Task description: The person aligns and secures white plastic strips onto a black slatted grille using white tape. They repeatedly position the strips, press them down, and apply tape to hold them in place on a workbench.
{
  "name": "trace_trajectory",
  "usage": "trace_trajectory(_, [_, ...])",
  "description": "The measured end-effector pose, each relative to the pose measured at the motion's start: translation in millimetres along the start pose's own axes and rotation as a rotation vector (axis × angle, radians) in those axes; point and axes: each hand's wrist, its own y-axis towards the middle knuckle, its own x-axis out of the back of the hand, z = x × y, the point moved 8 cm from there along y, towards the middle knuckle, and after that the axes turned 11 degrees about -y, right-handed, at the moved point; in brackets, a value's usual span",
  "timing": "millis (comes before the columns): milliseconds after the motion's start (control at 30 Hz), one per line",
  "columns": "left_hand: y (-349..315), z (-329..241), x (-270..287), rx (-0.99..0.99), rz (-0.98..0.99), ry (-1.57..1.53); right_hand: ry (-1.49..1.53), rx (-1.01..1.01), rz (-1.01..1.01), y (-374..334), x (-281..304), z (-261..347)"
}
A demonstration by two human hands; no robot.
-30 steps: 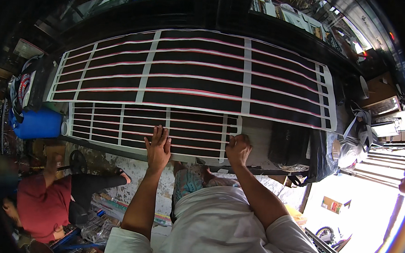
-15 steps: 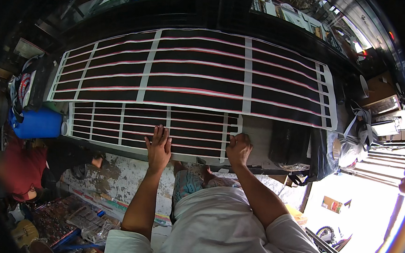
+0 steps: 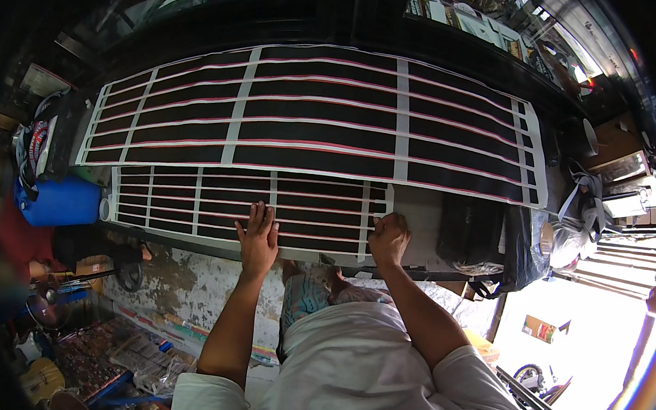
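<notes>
My left hand [image 3: 259, 238] lies flat with its fingers spread on the smaller black sheet [image 3: 233, 213], near its lower edge. White and pinkish lines divide that sheet into long bands. At its right end my right hand [image 3: 390, 239] is closed, thumb and forefinger together over the pale margin. Whatever sits between those fingertips is too small to make out. Beyond both hands a larger black sheet [image 3: 317, 133], with white and red lines and pale cross bands, overlaps the smaller sheet's far edge.
Both sheets lie on a grey worktop [image 3: 421, 218]. A blue container [image 3: 62, 200] stands left, and a black plastic-wrapped bundle [image 3: 470, 232] right. At the lower left another person's dark-clothed limb [image 3: 96, 251] shows near cluttered goods [image 3: 142, 359]. Bright ground [image 3: 574, 348] lies at the right.
The other person at the left has shifted away toward the left edge, with less of the red shirt showing. My hands have stayed almost in place.
</notes>
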Motion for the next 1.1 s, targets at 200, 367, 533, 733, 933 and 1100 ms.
trace_trajectory(200, [2, -4, 2, -0.033, -0.032, -0.024, -0.004, -0.035, 0.069, 2, -10, -8])
trace_trajectory(367, [1, -2, 0, -0.009, -0.004, -0.001, 0.068, -0.031, 0.040, 3, -4, -7])
trace_trajectory(533, [-1, -3, -1, -0.020, -0.030, 0.021, 0.050, 0.091, -0.008, -1, 12, 3])
trace_trajectory(733, [4, -11, 2, -0.028, 0.005, 0.132, 0.086, 0.260, -0.073, -4, 17, 2])
trace_trajectory(933, [4, -34, -4, -0.117, 0.093, 0.032, 0.177, 0.306, -0.051, -5, 25, -1])
trace_trajectory(1100, [-2, -69, -12, -0.217, 0.147, 0.023, 0.183, 0.288, -0.093, -4, 32, 3])
